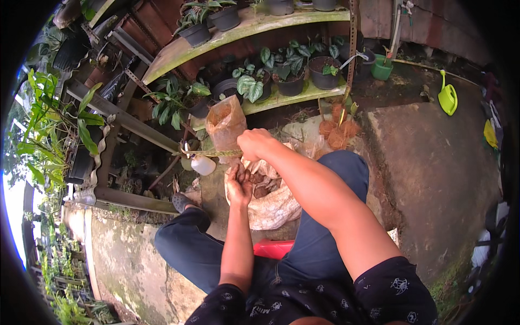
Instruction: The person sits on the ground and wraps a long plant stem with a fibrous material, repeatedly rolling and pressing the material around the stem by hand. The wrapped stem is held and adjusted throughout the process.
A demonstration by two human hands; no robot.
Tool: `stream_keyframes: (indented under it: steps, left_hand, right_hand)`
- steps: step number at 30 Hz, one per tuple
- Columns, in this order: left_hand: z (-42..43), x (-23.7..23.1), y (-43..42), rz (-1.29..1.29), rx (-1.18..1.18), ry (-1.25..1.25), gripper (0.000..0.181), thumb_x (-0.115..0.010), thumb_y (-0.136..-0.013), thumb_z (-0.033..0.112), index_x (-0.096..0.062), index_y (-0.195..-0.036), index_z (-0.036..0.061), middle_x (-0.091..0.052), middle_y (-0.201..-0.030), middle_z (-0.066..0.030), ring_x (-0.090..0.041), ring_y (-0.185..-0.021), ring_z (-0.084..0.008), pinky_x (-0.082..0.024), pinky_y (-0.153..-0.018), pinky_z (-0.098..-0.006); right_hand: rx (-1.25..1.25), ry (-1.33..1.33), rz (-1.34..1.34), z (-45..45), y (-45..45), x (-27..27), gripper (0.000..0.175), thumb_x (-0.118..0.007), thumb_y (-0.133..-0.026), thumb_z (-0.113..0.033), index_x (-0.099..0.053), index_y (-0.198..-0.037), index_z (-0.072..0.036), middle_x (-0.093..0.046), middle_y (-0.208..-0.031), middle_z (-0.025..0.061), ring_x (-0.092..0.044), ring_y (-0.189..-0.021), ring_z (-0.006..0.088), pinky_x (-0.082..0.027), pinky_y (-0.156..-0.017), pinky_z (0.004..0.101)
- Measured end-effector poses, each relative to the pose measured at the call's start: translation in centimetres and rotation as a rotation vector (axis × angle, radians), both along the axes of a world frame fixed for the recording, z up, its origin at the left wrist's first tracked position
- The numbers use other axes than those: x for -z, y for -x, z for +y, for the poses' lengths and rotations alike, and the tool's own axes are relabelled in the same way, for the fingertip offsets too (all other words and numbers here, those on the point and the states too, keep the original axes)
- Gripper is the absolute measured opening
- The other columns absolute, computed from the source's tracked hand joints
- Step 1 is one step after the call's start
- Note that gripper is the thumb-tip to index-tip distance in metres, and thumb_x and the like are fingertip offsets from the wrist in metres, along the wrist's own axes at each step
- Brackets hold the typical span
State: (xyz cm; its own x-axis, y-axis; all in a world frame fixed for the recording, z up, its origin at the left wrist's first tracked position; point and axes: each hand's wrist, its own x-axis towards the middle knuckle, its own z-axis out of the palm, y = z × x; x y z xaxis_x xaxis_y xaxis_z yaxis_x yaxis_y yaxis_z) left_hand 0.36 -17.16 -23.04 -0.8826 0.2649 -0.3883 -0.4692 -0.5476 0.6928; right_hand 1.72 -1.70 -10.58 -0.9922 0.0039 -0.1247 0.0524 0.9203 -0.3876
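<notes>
My right hand (pixel 255 144) is closed around the end of a long, mottled green leaf (pixel 215 153), which points to the left. Below it, my left hand (pixel 239 185) is turned palm up with curled, soil-stained fingers; a dark clump seems to lie at its fingertips, though the detail is unclear. Both hands are over a woven sack (pixel 270 211) with its rim rolled down and dark brown clods (pixel 262 189) inside. Just beyond my hands stands a clear plastic bag (pixel 227 130) holding brown fibre.
A white spray bottle (pixel 203 165) stands left of the sack. Fibre-wrapped plants (pixel 339 132) sit beyond my right knee. Potted plants line a wooden shelf (pixel 284 99) ahead, below another shelf (pixel 252 25). A green watering can (pixel 447 98) lies far right. A red stool (pixel 273 248) is beneath me.
</notes>
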Motion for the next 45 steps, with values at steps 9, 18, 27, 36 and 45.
stream_keyframes:
  steps: [9, 18, 27, 36, 45]
  left_hand:
    - [-5.2, 7.2, 3.1, 0.321, 0.348, -0.341, 0.048, -0.065, -0.098, 0.047, -0.055, -0.124, 0.0081, -0.054, -0.102, 0.0011, -0.050, -0.091, -0.0135, -0.044, -0.084, -0.0332]
    - [-6.0, -1.4, 0.6, 0.133, 0.148, -0.213, 0.054, -0.051, -0.104, 0.057, -0.050, -0.135, 0.0130, -0.054, -0.131, -0.0088, -0.058, -0.107, -0.0228, -0.045, -0.095, -0.0375]
    - [-5.5, -4.5, -1.0, 0.270, 0.196, 0.067, 0.059, -0.049, -0.108, 0.049, -0.048, -0.142, 0.0011, -0.060, -0.138, -0.0162, -0.067, -0.108, -0.0257, -0.051, -0.100, -0.0397]
    - [-5.9, 0.2, 1.7, 0.356, 0.094, 0.098, 0.054, -0.042, -0.110, 0.047, -0.065, -0.127, 0.0005, -0.069, -0.114, -0.0142, -0.059, -0.097, -0.0213, -0.048, -0.090, -0.0419]
    - [-2.0, -2.8, -1.3, 0.506, -0.117, 0.124, 0.075, -0.048, -0.104, 0.061, -0.043, -0.156, 0.0076, -0.053, -0.147, -0.0122, -0.051, -0.131, -0.0257, -0.034, -0.115, -0.0448]
  right_hand:
    - [-0.299, 0.090, 0.111, -2.8, 1.3, 2.1, 0.055, -0.073, -0.085, -0.015, -0.065, -0.140, -0.020, -0.069, -0.128, 0.0117, -0.063, -0.121, 0.0340, -0.053, -0.100, 0.0443]
    - [-0.228, 0.053, 0.071, -6.4, 2.3, -0.9, 0.042, -0.076, -0.089, -0.032, -0.074, -0.122, -0.007, -0.072, -0.115, 0.0186, -0.068, -0.111, 0.0375, -0.054, -0.094, 0.0470]
    - [-0.028, 0.287, 0.060, -4.6, 3.2, 2.4, 0.056, -0.074, -0.090, -0.033, -0.064, -0.132, 0.003, -0.072, -0.119, 0.0247, -0.070, -0.114, 0.0360, -0.054, -0.096, 0.0429]
    - [0.167, 0.797, -0.036, -3.4, 3.5, 2.1, 0.030, -0.073, -0.092, -0.012, -0.063, -0.119, -0.002, -0.072, -0.108, 0.0091, -0.068, -0.095, 0.0174, -0.053, -0.081, 0.0327]
    - [0.089, 1.125, -0.215, -5.2, 3.0, 4.5, 0.028, -0.065, -0.103, -0.036, -0.067, -0.107, -0.009, -0.066, -0.095, -0.0013, -0.058, -0.079, 0.0079, -0.047, -0.065, 0.0267]
